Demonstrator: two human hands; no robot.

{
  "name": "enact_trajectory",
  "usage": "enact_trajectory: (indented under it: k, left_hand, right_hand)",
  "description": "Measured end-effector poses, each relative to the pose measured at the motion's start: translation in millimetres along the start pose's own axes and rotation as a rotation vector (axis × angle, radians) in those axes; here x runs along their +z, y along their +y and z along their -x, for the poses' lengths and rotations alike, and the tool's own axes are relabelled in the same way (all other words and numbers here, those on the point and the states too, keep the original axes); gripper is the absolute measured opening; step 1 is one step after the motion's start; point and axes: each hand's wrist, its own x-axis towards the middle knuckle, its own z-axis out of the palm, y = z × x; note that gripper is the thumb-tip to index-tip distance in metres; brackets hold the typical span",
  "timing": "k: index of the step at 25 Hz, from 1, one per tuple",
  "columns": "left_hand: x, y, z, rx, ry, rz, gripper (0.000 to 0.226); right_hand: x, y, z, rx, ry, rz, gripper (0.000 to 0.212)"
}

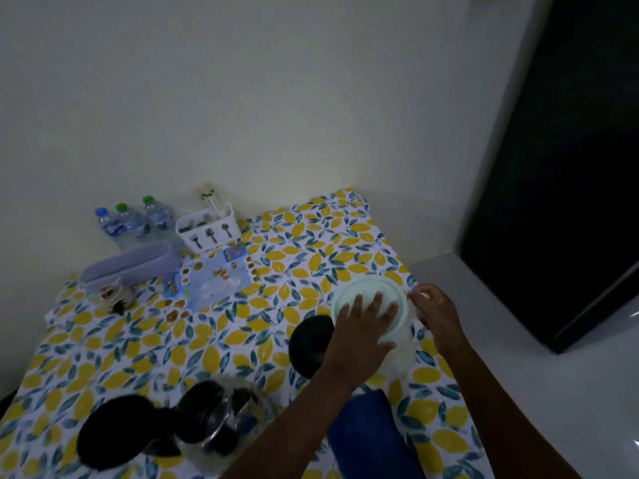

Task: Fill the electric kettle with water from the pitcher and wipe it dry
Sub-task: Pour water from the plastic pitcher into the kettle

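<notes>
The picture is dim and blurry near the bottom. The kettle (207,421) is hard to make out there: a see-through round body with dark parts, standing near the front edge of the tabletop (242,326). A black round thing (121,430) sits just left of it, maybe its lid or base; I cannot tell which.

The pitcher (397,350) is pale and see-through, with a light green lid (366,292). It stands on the right side of the tabletop. The left hand (363,326) lies flat with spread fingers on the lid. The right hand (435,305) curls around the pitcher's far side, but its grip is partly hidden.

A black round thing (311,344) sits just left of the pitcher. A blue cloth (373,433) lies under the arms. Three water bottles (133,221), a white cutlery holder (209,229) and a pale blue tray (131,264) stand at the back.
</notes>
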Motion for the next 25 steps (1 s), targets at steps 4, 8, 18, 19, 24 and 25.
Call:
enact_trajectory:
  k: [4, 8, 18, 19, 24, 25]
  left_hand:
    - [15.3, 0.0, -28.3, 0.036, -0.029, -0.066, 0.060]
    - [16.5, 1.2, -45.7, -0.010, -0.044, -0.042, 0.071]
    - [29.4, 23.9, -50.1, -0.025, 0.067, -0.019, 0.072]
    - [28.2, 23.5, -50.7, -0.029, 0.048, -0.015, 0.071]
    - [26.3, 18.0, -28.0, 0.021, 0.134, 0.065, 0.057]
    - [28.9, 15.4, -16.5, 0.008, 0.182, 0.099, 0.056]
  right_hand:
    - [-7.4, 17.7, -28.4, 0.018, -0.026, 0.000, 0.018]
    - [-13.9, 23.9, -51.6, 0.025, -0.056, -0.019, 0.020]
    - [-24.9, 33.0, -51.9, -0.029, 0.068, 0.008, 0.007]
    - [-25.1, 30.6, -46.8, -0.047, 0.092, 0.029, 0.005]
    - [-26.4, 34.7, 11.8, -0.231, 0.076, 0.221, 0.037]
    - [-27.1, 39.3, 27.7, -0.300, 0.076, 0.294, 0.042]
